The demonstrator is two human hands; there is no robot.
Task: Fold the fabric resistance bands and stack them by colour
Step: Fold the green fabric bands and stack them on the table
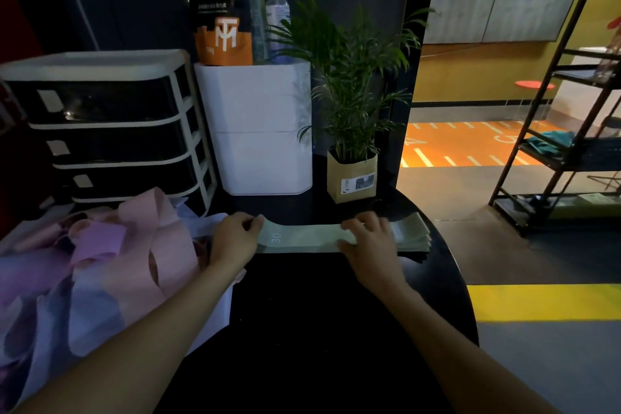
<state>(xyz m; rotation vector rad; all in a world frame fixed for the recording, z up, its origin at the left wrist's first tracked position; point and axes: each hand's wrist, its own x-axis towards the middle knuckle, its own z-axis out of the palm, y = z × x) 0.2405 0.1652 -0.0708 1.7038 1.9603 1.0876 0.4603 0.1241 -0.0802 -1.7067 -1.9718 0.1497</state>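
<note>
Both forearms reach forward from the bottom edge across the black round-edged table (336, 329), converging on a pale green fabric resistance band (302, 237) that lies flat between the hands, printed "30" near its left end. The left hand (235, 239) has its fingers curled over the band's left end, thumb toward the far edge, gripping the fabric there. The right hand (369, 239) lies on the band's right part with its fingers bent down onto the cloth; whether they pinch a fold or only press it I cannot tell (the fingertips hide the edge). Just beyond the right hand, a stack of folded green bands (413, 233) sits under the band's right end. Left of the left hand lies a loose heap of pink, purple and lavender fabric bands (100, 262), cut off by the frame's edge.
</note>
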